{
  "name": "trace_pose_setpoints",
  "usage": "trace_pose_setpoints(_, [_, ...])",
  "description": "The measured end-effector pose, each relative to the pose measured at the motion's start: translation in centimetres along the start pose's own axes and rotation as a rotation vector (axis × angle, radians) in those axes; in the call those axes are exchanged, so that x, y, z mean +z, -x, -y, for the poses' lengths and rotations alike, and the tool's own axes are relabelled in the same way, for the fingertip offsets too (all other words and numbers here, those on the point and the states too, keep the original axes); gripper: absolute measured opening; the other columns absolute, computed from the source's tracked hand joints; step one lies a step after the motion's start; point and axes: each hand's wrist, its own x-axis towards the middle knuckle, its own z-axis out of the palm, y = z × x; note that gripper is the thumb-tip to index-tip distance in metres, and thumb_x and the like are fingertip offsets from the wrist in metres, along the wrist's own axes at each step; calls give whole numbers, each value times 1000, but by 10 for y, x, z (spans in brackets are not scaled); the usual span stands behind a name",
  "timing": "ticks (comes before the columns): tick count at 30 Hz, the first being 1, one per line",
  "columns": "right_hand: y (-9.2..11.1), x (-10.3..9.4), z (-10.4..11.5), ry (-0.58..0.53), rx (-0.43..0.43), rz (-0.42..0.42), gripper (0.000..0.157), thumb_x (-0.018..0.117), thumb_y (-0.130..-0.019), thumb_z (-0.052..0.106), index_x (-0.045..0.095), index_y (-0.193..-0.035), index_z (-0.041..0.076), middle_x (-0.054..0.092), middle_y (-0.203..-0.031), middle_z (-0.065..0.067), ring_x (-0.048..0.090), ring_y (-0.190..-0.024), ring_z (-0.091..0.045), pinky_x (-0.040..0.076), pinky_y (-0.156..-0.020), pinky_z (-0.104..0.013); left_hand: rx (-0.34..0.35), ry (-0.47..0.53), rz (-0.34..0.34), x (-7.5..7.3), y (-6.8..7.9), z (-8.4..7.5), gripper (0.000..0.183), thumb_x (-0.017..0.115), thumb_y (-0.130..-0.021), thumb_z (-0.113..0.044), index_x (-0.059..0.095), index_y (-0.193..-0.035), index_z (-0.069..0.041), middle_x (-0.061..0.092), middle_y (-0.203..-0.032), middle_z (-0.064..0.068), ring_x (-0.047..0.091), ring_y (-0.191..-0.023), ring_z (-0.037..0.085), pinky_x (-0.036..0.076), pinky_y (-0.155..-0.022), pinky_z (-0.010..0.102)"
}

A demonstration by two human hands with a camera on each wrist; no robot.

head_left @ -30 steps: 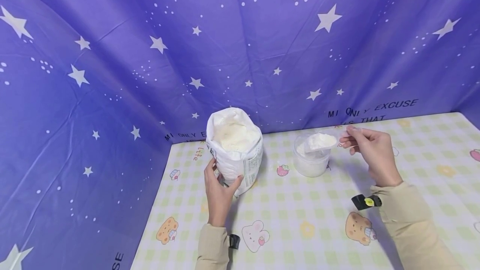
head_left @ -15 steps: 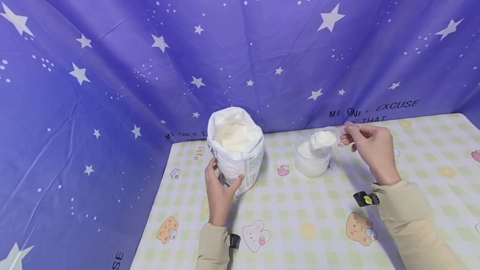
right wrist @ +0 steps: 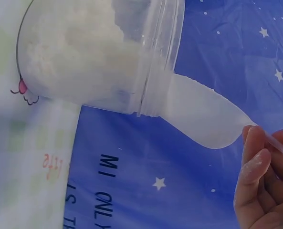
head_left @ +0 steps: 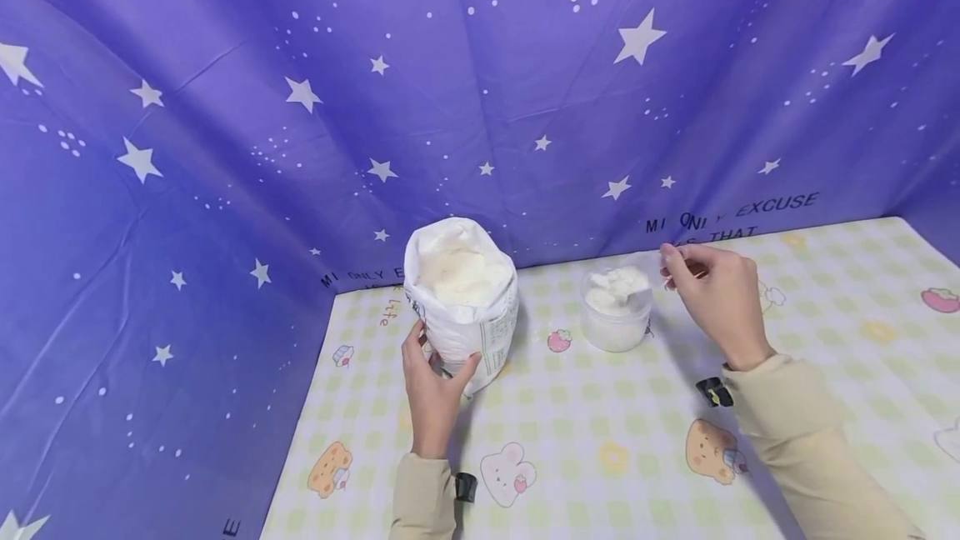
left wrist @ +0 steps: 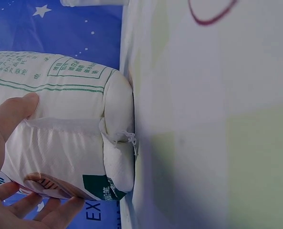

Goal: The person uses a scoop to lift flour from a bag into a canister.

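Note:
A white woven flour bag (head_left: pixel 468 348) stands upright with its top rolled open, full of pale powder. Low on its near side, my left hand (head_left: pixel 435 398) grips it, the thumb on one face and the fingers spread along another, as the left wrist view shows. To the right stands a clear plastic jar (head_left: pixel 615 332), partly filled with white flour (right wrist: pixel 79 57). My right hand (head_left: pixel 716 298) pinches the thin handle of a translucent scoop (right wrist: pixel 205 112). The scoop tilts down over the jar's mouth, its tip overlapping the rim in the right wrist view.
A checked tablecloth (head_left: pixel 570 448) with cartoon prints covers the table. Behind and to the left hangs a blue curtain (head_left: pixel 337 157) with white stars, close behind the bag and jar. Both forearms wear beige sleeves (head_left: pixel 795 415) with dark wrist straps.
The scoop, earlier heaped with flour above the jar, has tipped over into its mouth, and the flour in the jar stands higher. My left hand keeps its place on the bag.

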Motion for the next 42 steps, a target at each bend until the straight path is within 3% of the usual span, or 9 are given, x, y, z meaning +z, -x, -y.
trace_pose_setpoints(16, [3, -7, 13, 79, -165, -49, 24, 66, -94, 17, 75, -77, 3, 69, -62, -8, 43, -58, 22, 38, -58, -7, 16, -22, -1, 1, -3, -5, 94, 89, -72, -15, 34, -148, -8, 42, -140, 13, 43, -131, 26, 48, -109, 37])
trace_pose_setpoints(33, [-1, -7, 25, -100, -114, -119, 27, 67, -94, 16, 75, -74, -1, 69, -62, -12, 50, -55, 19, 40, -53, -3, 7, -30, -11, -1, -2, -2, 94, 89, -71, -15, 35, -147, -8, 42, -141, 12, 43, -131, 26, 48, -109, 37])
trace_pose_setpoints(42, [-12, 5, 52, -204, -92, -116, 27, 67, -94, 18, 77, -77, -1, 70, -68, -12, 60, -54, 3, 47, -52, -6, 5, -28, -10, -1, -2, 0, 94, 89, -72, -17, 34, -148, -9, 42, -141, 12, 43, -131, 26, 48, -109, 37])
